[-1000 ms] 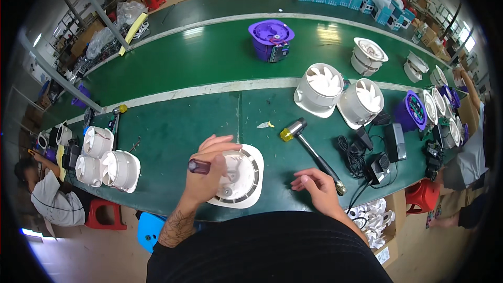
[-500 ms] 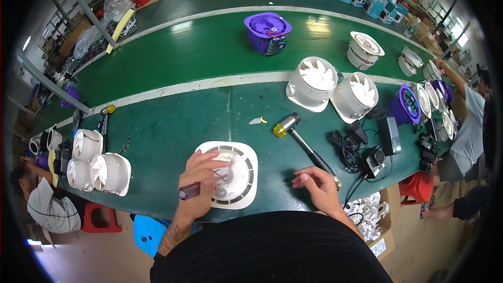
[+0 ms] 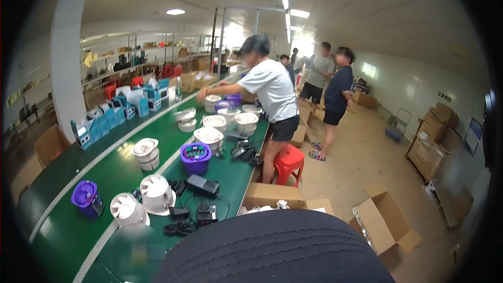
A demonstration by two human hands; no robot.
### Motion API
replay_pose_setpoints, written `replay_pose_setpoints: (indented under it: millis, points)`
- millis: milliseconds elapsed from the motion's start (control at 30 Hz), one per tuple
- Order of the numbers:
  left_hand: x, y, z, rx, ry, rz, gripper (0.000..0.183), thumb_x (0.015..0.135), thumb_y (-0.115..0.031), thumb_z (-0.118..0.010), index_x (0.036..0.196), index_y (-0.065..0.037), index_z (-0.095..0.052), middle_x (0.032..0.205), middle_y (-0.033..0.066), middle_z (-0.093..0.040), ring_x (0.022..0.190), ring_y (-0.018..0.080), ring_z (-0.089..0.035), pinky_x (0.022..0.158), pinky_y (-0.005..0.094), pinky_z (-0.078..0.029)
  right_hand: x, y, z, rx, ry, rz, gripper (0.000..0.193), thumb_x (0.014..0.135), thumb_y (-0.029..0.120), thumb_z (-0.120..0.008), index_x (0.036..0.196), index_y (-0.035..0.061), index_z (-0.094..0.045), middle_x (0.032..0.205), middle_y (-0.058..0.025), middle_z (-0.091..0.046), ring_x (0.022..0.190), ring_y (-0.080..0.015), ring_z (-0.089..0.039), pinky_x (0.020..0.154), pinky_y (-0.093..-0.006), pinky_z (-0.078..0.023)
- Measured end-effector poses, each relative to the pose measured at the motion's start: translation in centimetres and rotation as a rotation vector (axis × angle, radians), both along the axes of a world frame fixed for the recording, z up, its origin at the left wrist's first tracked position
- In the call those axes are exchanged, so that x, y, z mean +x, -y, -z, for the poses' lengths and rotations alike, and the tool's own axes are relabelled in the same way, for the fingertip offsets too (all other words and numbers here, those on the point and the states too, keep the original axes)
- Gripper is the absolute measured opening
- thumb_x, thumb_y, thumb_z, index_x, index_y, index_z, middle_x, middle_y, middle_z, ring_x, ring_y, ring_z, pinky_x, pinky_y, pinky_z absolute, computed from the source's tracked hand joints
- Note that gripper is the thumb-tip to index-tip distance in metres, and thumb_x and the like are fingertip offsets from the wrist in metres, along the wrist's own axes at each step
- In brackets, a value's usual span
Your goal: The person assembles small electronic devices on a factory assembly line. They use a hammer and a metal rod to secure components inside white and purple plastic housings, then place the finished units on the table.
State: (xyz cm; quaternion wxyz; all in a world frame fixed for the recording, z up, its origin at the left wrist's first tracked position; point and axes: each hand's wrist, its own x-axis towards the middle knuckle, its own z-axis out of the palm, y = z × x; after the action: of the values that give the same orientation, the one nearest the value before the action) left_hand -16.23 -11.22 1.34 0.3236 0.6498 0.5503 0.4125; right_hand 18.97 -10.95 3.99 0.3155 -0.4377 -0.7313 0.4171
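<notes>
Neither of my hands shows; the dark brim of a cap (image 3: 277, 251) fills the lower middle. Closest on the green workbench are a white fan housing (image 3: 127, 210) with its blades up and a second white fan housing (image 3: 157, 194) beside it. To their right lie black power adapters and cables (image 3: 181, 228) and a grey-black box-shaped device (image 3: 203, 185). Behind these stands a purple housing (image 3: 195, 161) with a circuit board inside. A purple fan unit (image 3: 85, 199) and a white fan unit (image 3: 146, 155) rest on the green belt. Something at the lower left is blurred.
A co-worker (image 3: 272, 89) leans over several white and purple housings farther along the bench. Beside that person is a red stool (image 3: 289, 163). Open cardboard boxes (image 3: 390, 222) stand on the floor at right. Two people stand in the aisle. Blue cartons (image 3: 107, 124) line the far side.
The view has swung up and right, toward the co-worker and aisle. My hands, the white housing under my left hand and the hammer near my right are no longer visible.
</notes>
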Motion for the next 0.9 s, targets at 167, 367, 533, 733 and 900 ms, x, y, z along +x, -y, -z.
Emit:
replay_pose_setpoints:
  millis: [167, 367, 533, 733, 900]
  points:
    - [2.5, 1.0, -1.1, 0.000, 0.245, -0.022, 0.020, 0.093, -0.014, -0.056, 0.100, 0.004, -0.060, 0.084, 0.0115, -0.065, 0.070, 0.0173, -0.061, 0.065, 0.0298, -0.051, 1.2, 1.7, -2.1, -0.005, 0.046, -0.009, 0.033, 0.092, 0.027, -0.057, 0.110, -0.0007, -0.060, 0.101, -0.0156, -0.065, 0.096, -0.0197, -0.061, 0.085, -0.0349, -0.048]
    - [0.5, 1.4, 1.5, 0.056, 0.206, 0.069, 0.023, 0.095, -0.015, -0.051, 0.101, 0.003, -0.065, 0.087, 0.0106, -0.066, 0.073, 0.0159, -0.062, 0.064, 0.0281, -0.051, 0.5, 2.7, -4.5, -0.016, 0.059, -0.095, 0.034, 0.092, 0.027, -0.056, 0.112, -0.0008, -0.057, 0.102, -0.0164, -0.063, 0.097, -0.0199, -0.060, 0.086, -0.0348, -0.047]
    - [0.8, 0.5, 4.9, -0.090, 0.387, 0.030, 0.024, 0.094, -0.018, -0.055, 0.098, 0.004, -0.066, 0.087, 0.0084, -0.066, 0.076, 0.0141, -0.060, 0.065, 0.0281, -0.048, -0.2, 3.6, -6.5, -0.008, 0.044, -0.200, 0.036, 0.093, 0.028, -0.056, 0.114, -0.0008, -0.055, 0.102, -0.0171, -0.062, 0.099, -0.0200, -0.059, 0.086, -0.0348, -0.046]
    - [2.0, -1.2, 4.8, -0.160, 0.288, -0.097, 0.024, 0.093, -0.018, -0.060, 0.092, 0.003, -0.070, 0.073, 0.0036, -0.064, 0.066, 0.0117, -0.057, 0.060, 0.0286, -0.046, -1.0, 3.9, -7.8, -0.053, 0.034, -0.306, 0.038, 0.093, 0.029, -0.055, 0.116, -0.0009, -0.052, 0.103, -0.0179, -0.061, 0.100, -0.0203, -0.058, 0.087, -0.0347, -0.045]
    - [2.9, -0.1, 1.3, 0.066, 0.452, -0.049, 0.022, 0.093, -0.010, -0.057, 0.082, 0.008, -0.062, 0.078, 0.0119, -0.068, 0.074, 0.0132, -0.063, 0.071, 0.0282, -0.049, -2.5, 3.7, -8.8, -0.070, 0.033, -0.409, 0.039, 0.093, 0.029, -0.055, 0.118, -0.0010, -0.050, 0.104, -0.0186, -0.060, 0.101, -0.0204, -0.057, 0.088, -0.0347, -0.044]
